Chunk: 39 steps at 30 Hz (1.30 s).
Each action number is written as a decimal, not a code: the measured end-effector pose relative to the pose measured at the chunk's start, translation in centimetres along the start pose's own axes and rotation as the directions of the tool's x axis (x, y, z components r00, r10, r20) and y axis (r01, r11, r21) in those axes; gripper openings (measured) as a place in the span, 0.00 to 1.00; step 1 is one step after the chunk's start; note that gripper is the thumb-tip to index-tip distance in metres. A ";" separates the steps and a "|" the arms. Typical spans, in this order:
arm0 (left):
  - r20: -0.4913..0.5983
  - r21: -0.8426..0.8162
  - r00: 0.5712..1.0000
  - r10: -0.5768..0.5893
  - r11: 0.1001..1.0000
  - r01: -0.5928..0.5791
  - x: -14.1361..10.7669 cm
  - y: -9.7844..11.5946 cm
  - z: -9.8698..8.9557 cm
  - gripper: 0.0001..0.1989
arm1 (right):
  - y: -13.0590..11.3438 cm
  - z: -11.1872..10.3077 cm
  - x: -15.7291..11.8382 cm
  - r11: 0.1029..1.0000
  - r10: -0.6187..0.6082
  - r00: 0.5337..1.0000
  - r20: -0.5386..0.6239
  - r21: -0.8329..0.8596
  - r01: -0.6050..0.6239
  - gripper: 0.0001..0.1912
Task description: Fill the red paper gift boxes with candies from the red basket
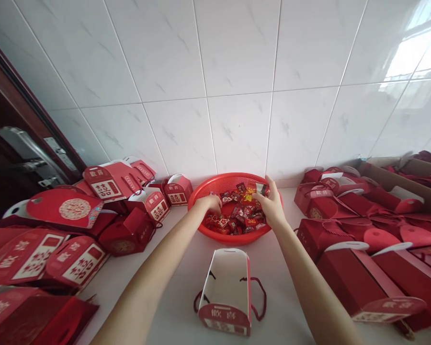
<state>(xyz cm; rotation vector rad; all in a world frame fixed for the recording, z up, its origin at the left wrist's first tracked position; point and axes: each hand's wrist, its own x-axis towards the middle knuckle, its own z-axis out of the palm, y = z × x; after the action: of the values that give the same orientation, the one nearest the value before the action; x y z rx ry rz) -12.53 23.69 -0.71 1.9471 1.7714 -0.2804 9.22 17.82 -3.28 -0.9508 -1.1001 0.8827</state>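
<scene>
A red plastic basket (221, 238) holding wrapped candies (241, 213) stands against the tiled wall. Inside its left side is my left hand (212, 204), fingers curled down among the candies; what they hold, if anything, is too small to make out. My right hand (271, 201) is at the basket's right side, its thumb and fingers around a red and yellow packet (253, 194). In front of the basket, an open gift box (225, 282) with a white inside and dark red cord handles stands between my forearms, touched by neither hand.
Red gift boxes (124, 232) are piled at the left, near a dark door with a metal handle (25, 148). More red boxes (361, 278) crowd the right side, with a cardboard carton (384, 175) behind them.
</scene>
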 end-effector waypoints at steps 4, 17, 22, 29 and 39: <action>0.032 -0.020 0.999 -0.035 0.999 0.036 -0.1 0.3 0.3 0.16 | 0.0 0.1 0.0 1.000 -0.008 1.000 -0.017 -0.002 0.008 0.42; -0.181 -0.318 0.976 -0.120 0.946 0.058 -1.0 1.0 -0.6 0.17 | -2.4 0.5 -0.8 0.986 0.159 0.987 -0.005 0.054 -0.158 0.46; -0.110 -0.465 0.979 -0.169 0.880 0.100 -1.2 1.1 -0.5 0.16 | -2.7 0.5 -0.9 0.983 0.175 0.985 0.009 0.051 -0.175 0.43; -0.082 -0.612 0.992 -0.093 0.790 0.024 -1.8 1.6 -0.6 0.15 | -2.9 0.5 -1.1 0.980 0.179 0.983 0.033 0.080 -0.181 0.41; -0.173 -0.685 0.985 0.026 0.715 -0.139 -0.9 0.6 -0.8 0.17 | -2.7 0.4 -1.0 0.980 0.182 0.982 0.050 0.077 -0.186 0.43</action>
<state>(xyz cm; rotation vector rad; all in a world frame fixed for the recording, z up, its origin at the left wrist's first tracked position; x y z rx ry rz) -12.17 23.22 0.56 1.4925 1.5428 0.5272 8.95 16.08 -1.02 -0.9808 -1.0154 1.0954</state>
